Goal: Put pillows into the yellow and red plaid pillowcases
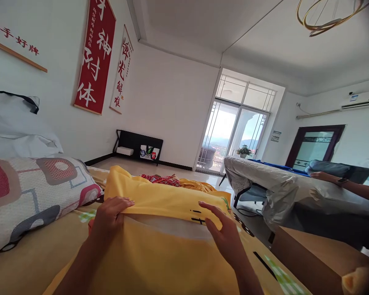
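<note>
A yellow pillowcase (169,200) lies in front of me, with small black marks and a green print near its right end. White material (172,225) shows in the gap below its folded upper band. At the left end of that band, my left hand (113,211) is closed on the cloth, fingers bent over the edge. My right hand (224,233) rests at the right end with thumb and index finger apart, close to the black marks; its other fingers are mostly hidden.
On the left lies a patterned pillow (39,188). Beneath everything is a yellow sheet (58,233). A red plaid cloth (162,179) lies beyond the pillowcase. To the right are a cardboard box (316,254), a plastic-covered table (258,168) and another person's arm (356,188).
</note>
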### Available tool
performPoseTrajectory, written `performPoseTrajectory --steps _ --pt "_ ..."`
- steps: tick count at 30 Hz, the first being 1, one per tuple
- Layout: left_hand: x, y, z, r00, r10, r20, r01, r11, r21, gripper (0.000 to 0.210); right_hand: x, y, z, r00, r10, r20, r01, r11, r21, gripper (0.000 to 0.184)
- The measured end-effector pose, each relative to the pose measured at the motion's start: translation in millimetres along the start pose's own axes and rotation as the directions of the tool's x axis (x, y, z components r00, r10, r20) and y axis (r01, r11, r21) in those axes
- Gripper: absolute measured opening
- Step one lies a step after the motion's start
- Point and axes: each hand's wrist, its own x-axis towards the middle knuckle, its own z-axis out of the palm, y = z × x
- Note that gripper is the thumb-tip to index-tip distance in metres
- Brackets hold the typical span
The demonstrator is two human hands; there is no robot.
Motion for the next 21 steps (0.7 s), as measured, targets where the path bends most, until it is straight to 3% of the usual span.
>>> performPoseTrajectory --steps 2,4,8,10,12,16,21 --pt "4 4 -10.3 0.998 0.055 0.043 -0.055 0.998 -0.012 0.043 -1 -49 20 0.987 -0.151 0.056 0.153 0.988 -0.033 0.034" --pt "6 7 -21.5 0.989 0.083 0.123 -0.08 0.996 -0.028 0.043 -6 -76 48 0.96 -0.275 0.049 0.278 0.958 -0.074 0.035" --pt "7 13 -42.1 0.942 0.071 0.329 -0.061 0.997 -0.043 0.043 -14 -75 106 0.872 -0.466 -0.148 0.453 0.884 -0.115 0.036" --pt "8 18 -49.6 0.905 0.043 0.423 -0.026 0.999 -0.045 0.043 -15 -66 124 0.82 -0.526 -0.226 0.509 0.85 -0.134 0.03" --pt "10 24 -54.9 0.877 0.003 0.481 0.028 0.998 -0.058 0.042 -15 -61 129 0.794 -0.544 -0.272 0.528 0.838 -0.136 0.027" --pt "13 27 -61.5 0.836 -0.13 0.533 0.204 0.976 -0.083 0.034 -15 -61 120 0.788 -0.533 -0.309 0.538 0.839 -0.075 0.025" --pt "4 9 -74.8 0.768 -0.234 0.596 0.323 0.945 -0.045 0.031 -14 -65 115 0.802 -0.5 -0.325 0.523 0.852 -0.021 0.028"
